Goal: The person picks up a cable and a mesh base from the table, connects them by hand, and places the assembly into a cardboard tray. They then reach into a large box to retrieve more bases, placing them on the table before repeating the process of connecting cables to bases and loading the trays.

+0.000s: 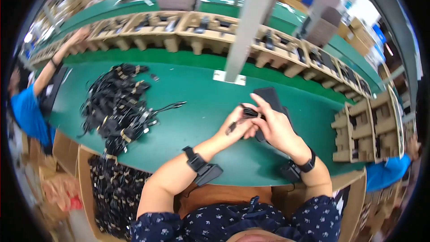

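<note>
Black cable (251,113), gathered in a short coil, is located between the two hands, above the green surface (188,83). Step in hand, as judged: bundling or adjusting the coil. The next move calls for keeping the loops together while the loose end is controlled.

Left hand (237,120): fingers curled around the coil, gripping it; a connector end projects over the base of the hand. Right hand (277,126): thumb at the near side of the coil, index finger extended past its far side. Overlap hides the contact, so whether the right fingers are closed on the cable cannot be told.

Adjacent items: black rectangular units (268,95) lie just beyond the right hand; a cable pile (114,101) lies well apart, to the left.
</note>
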The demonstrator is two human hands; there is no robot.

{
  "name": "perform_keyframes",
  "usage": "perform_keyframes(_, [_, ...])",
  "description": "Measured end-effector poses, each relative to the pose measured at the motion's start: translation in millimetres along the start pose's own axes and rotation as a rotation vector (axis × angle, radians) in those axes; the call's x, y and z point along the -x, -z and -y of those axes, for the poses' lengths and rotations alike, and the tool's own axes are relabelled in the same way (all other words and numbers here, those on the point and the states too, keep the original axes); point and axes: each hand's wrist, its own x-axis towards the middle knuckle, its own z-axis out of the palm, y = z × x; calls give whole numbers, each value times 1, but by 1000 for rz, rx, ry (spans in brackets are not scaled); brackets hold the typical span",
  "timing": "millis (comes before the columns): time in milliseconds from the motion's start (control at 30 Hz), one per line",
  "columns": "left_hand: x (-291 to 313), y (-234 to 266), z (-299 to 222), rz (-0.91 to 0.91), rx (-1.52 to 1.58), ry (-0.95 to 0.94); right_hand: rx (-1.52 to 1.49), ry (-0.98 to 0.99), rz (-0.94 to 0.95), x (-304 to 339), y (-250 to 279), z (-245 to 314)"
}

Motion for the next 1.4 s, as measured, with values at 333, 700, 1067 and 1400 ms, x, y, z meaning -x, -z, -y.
perform_keyframes(333, [-21,11,6,-336,-267,20,663,-139,-877,-18,113,-85])
perform_keyframes(700, [-23,15,6,-269,-332,41,1653,-141,-732,-69,227,-174])
perform_keyframes(1067, [-26,19,1,-299,-294,80,937,-559,-602,-129,197,-244])
perform_keyframes(1400, [-17,25,1,-310,-284,109,835,-634,-408,-122,198,-263])
